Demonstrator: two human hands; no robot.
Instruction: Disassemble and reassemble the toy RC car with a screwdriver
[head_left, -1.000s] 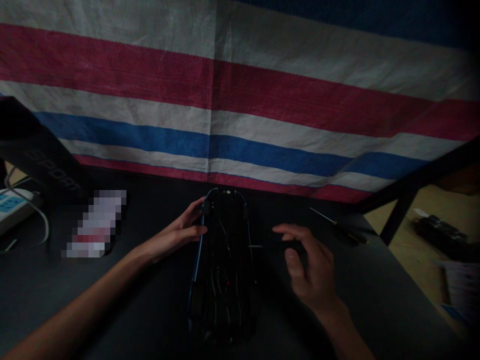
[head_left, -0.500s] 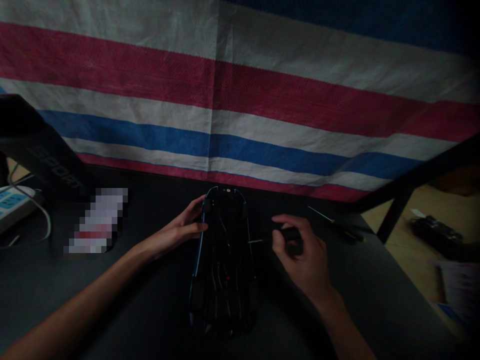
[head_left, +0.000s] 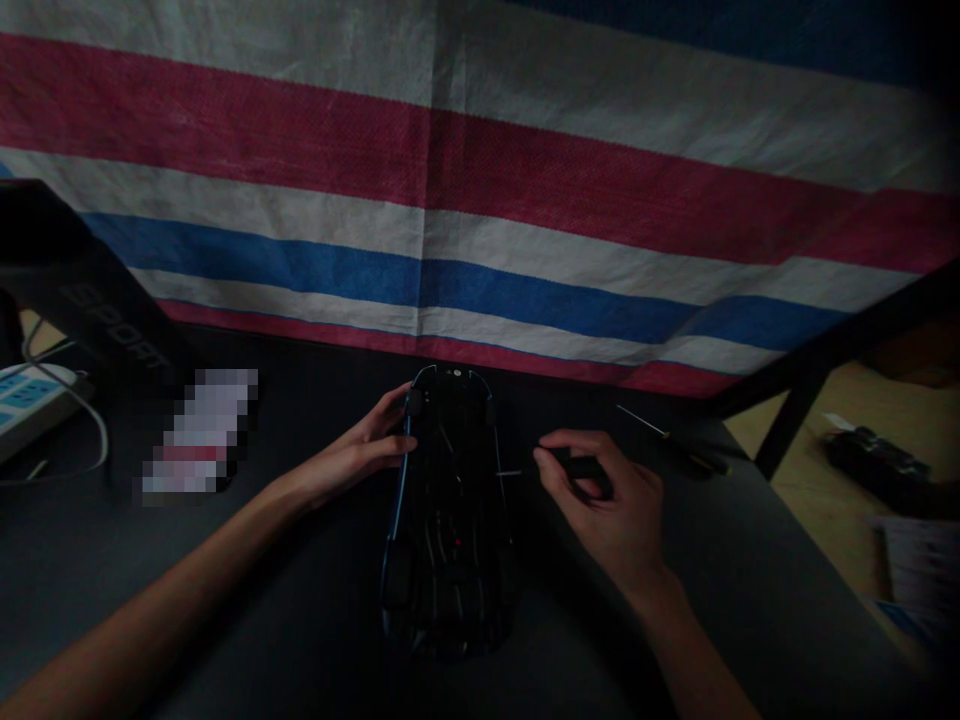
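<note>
A toy car [head_left: 450, 500] lies upside down on the dark table, its black underside facing up and blue body edges showing at the sides. Along its left edge, my left hand [head_left: 367, 450] grips it with the thumb on the near side and the fingers partly hidden beyond. In my right hand [head_left: 600, 490] is a screwdriver [head_left: 517, 472] with a dark handle, held between thumb and fingers. Its thin metal shaft points left at the car's right edge; in the gloom I cannot tell whether the tip touches.
Another screwdriver [head_left: 675, 445] lies at the right of the table [head_left: 300, 620]. On the left are a blurred-out flat object [head_left: 202, 430], a white power strip [head_left: 37, 395] with a cable, and a dark box marked SPORT [head_left: 112, 310]. A striped sheet [head_left: 487, 220] hangs behind.
My right hand has turned slightly, with its fingers closed more around the screwdriver handle. The left hand and the car keep their places; the whole view has shifted a little.
</note>
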